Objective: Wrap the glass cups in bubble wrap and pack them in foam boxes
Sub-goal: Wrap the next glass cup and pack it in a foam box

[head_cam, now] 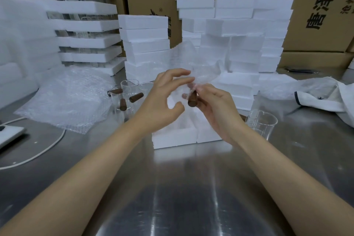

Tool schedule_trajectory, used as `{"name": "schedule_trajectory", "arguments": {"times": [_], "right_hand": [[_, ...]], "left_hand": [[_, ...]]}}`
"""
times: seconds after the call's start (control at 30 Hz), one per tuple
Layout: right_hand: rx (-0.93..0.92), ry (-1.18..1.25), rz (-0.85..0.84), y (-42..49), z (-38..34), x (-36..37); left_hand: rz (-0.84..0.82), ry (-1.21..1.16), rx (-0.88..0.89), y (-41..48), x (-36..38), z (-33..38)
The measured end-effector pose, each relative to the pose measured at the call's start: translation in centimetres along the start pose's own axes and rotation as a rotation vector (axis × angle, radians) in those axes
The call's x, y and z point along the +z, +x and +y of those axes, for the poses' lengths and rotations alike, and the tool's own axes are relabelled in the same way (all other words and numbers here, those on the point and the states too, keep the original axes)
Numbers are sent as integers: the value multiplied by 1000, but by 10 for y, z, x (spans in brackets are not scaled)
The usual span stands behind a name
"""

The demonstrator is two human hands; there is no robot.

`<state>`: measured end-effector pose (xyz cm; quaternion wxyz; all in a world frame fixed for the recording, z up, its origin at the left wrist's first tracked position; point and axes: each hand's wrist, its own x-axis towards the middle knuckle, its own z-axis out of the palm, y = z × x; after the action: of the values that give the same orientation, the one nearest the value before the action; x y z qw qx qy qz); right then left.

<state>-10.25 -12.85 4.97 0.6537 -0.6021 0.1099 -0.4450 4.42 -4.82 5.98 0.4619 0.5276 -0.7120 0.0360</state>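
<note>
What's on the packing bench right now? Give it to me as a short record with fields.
Left hand: curled round the glass cup, which is partly in wrap
Right hand: pinches the bubble wrap sheet by the cup's brown handle
Below the hands: open foam box
Other cups: unwrapped cups at left, single cup at right
Surface: steel table

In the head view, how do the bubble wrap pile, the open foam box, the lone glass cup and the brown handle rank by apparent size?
1. bubble wrap pile
2. open foam box, partly hidden
3. lone glass cup, not much smaller
4. brown handle
</note>
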Motion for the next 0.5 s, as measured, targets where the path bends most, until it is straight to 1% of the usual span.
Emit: {"name": "schedule_trajectory", "arguments": {"times": [0.07, 0.1, 0.2, 0.27, 0.33, 0.4, 0.5], "right_hand": [[31, 60, 19, 0, -2, -1], [53, 100, 22, -1, -2, -1], [84, 201, 15, 0, -1, 3], [64, 204, 5, 0, 0, 3], [55, 203, 11, 1, 0, 3], [52, 219, 27, 2, 1, 4], [38, 203, 57, 4, 2, -1]], "left_hand": [[-34, 45, -20, -3, 5, -1], [-11, 89, -22, -3, 8, -1], [136, 240, 22, -1, 11, -5], [182, 207, 75, 2, 10, -7], [185, 117, 110, 2, 9, -7], [195, 77, 139, 3, 9, -4], [144, 23, 187, 3, 11, 4]]}}
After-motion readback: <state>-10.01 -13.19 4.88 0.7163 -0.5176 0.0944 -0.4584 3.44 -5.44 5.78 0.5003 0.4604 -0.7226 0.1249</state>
